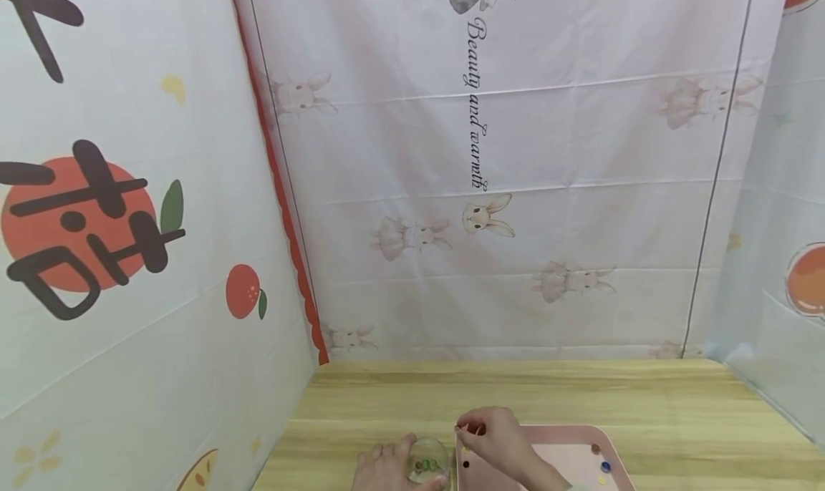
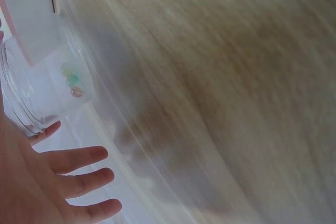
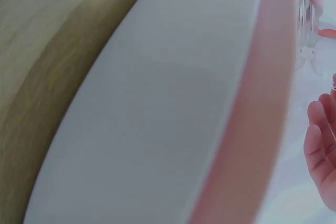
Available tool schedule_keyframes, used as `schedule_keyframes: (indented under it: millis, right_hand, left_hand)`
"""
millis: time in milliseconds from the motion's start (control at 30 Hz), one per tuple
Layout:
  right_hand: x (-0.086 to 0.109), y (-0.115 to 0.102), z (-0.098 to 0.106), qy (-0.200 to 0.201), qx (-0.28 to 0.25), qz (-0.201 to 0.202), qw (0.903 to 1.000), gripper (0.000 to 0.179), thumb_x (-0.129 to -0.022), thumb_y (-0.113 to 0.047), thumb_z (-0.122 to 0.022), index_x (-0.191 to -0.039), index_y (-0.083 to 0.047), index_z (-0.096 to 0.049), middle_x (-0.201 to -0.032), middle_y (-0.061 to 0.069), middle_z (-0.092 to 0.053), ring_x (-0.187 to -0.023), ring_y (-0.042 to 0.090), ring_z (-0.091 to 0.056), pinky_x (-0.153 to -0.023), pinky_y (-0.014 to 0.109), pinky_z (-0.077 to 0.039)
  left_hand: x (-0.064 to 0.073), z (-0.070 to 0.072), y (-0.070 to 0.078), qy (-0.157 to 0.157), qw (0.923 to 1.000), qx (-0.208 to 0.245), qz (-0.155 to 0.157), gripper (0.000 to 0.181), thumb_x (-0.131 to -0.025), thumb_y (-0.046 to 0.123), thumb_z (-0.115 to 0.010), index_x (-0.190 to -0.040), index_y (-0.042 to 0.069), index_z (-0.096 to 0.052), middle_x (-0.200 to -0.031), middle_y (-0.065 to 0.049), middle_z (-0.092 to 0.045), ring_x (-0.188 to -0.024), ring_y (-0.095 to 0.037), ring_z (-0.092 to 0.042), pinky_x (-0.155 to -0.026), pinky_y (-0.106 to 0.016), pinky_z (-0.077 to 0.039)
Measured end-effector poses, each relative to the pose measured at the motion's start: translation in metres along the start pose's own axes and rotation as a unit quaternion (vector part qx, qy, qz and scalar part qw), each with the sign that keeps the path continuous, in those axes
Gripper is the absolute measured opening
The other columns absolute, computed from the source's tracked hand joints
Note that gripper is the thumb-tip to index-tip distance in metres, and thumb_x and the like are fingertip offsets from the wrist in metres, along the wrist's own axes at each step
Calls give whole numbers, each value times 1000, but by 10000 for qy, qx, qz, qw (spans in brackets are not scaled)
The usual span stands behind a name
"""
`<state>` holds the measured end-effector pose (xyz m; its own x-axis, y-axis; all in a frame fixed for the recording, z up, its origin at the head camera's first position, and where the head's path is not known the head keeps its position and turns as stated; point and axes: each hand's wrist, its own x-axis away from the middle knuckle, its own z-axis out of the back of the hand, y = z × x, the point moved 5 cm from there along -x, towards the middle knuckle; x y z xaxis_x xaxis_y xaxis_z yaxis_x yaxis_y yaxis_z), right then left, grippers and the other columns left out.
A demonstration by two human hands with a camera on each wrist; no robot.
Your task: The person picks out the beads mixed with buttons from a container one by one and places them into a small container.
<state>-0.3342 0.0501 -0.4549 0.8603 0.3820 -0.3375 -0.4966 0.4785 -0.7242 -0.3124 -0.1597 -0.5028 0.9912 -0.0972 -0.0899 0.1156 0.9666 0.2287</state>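
A clear jar (image 1: 428, 451) stands on the table with several small green and brown beads (image 1: 425, 466) at its bottom. My left hand (image 1: 387, 469) holds the jar between thumb and forefinger. In the left wrist view, the other fingers (image 2: 84, 184) stick out straight beside the jar (image 2: 47, 77). Over the left rim of a pink tray (image 1: 570, 434), my right hand (image 1: 499, 441) pinches a tiny dark reddish bead-like piece (image 1: 458, 428) at the fingertips. In the right wrist view only part of the right hand (image 3: 323, 140) shows, at the right edge.
Inside the tray lie a black bead (image 1: 466, 464), a brown one (image 1: 596, 449), a blue one (image 1: 606, 467) and small yellow pieces (image 1: 601, 481). The wooden table (image 1: 387, 391) ends at printed curtains (image 1: 515, 319) behind and on both sides.
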Motion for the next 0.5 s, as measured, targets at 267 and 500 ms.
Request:
schedule_keyframes:
  millis: [267, 500]
  right_hand:
    - [-1, -9, -6, -49, -118, 121, 9998, 8, -91, -19, -71, -94, -16, -78, -76, -11, -66, -64, 1, -57, -55, 21, -49]
    - [-3, -15, -10, -107, -230, 214, 9995, 8, -91, -18, -71, -95, -15, -78, -75, -10, -67, -62, 2, -58, -55, 21, -49]
  left_hand:
    - [1, 0, 0, -36, 9999, -136, 83, 103, -65, 99, -37, -130, 23, -60, -82, -4, -63, -80, -27, -59, -75, -56, -44]
    - [0, 0, 1, -48, 9999, -106, 99, 103, -65, 99, -38, -131, 23, -60, -82, -4, -63, -81, -27, -59, -75, -56, -44]
